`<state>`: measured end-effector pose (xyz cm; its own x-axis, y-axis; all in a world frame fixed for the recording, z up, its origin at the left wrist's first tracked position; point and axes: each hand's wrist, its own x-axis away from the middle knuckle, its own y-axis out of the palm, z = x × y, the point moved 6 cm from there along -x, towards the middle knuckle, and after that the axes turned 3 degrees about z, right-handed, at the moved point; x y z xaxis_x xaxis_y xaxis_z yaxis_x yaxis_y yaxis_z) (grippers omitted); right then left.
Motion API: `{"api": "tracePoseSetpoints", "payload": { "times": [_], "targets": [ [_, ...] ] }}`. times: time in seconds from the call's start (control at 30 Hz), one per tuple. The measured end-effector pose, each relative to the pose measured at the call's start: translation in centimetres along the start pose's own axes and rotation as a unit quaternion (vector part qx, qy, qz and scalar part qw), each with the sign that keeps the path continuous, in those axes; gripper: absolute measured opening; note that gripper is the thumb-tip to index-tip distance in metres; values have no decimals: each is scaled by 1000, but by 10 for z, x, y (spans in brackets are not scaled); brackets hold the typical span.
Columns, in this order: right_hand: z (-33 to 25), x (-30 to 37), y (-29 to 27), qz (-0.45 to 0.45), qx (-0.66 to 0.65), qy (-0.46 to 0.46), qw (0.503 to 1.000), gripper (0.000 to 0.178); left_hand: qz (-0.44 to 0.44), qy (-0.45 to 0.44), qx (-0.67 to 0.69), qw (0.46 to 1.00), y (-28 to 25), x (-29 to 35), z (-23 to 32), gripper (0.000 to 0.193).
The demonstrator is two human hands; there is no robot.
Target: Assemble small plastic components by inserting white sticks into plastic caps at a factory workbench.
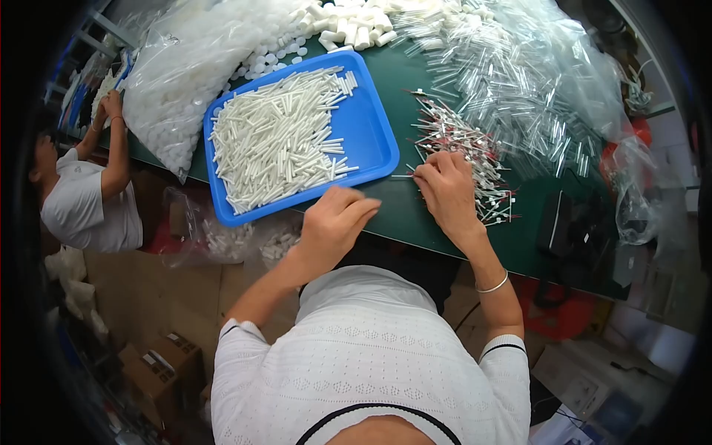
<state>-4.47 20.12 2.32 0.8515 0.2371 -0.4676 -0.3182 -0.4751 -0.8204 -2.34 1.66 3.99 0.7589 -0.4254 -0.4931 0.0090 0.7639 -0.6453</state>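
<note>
My left hand [337, 225] is just off the near edge of the blue tray, thumb and fingers pinched together. Whatever is between them, if anything, is too small to make out. Thin white sticks [278, 133] fill most of the tray. My right hand [449, 191] reaches down at the near left side of a heap of small white parts with red wires [475, 148], its fingers drawn together. By its fingertips a thin pale rod [402, 176] pokes out to the left; whether the fingers grip it is hard to see.
The blue tray [386, 159] lies on a green table [408, 215]. Clear tubes [482, 74], white cylinders [356, 30] and a plastic bag of white caps [178, 89] are piled along the back. A black object [556, 222] stands right. Another person [93, 193] works at far left.
</note>
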Motion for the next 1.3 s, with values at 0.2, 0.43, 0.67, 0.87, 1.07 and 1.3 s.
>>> {"api": "tracePoseSetpoints", "payload": {
  "times": [0.2,0.43,0.67,0.87,1.07,1.3],
  "targets": [
    [3,9,-4,29,-52,-19,998,22,-18,105,-162,981,43,-43,-3,20],
    [2,15,-26,112,-283,189,934,45,75,-34,-24,996,5,-22,-12,10],
    [-43,17,42,60,-680,319,658,27,98,-256,341,899,25,3,-20,6],
    [-53,-4,27,-10,-504,235,831,17,64,-233,265,934,-29,-14,-38,18],
    [-72,-24,18,-36,-377,152,913,10,32,-241,456,856,-17,-18,-61,10],
    [-50,-23,11,14,-338,198,920,12,69,-149,81,983,-85,-115,-145,9]
  ]
}}
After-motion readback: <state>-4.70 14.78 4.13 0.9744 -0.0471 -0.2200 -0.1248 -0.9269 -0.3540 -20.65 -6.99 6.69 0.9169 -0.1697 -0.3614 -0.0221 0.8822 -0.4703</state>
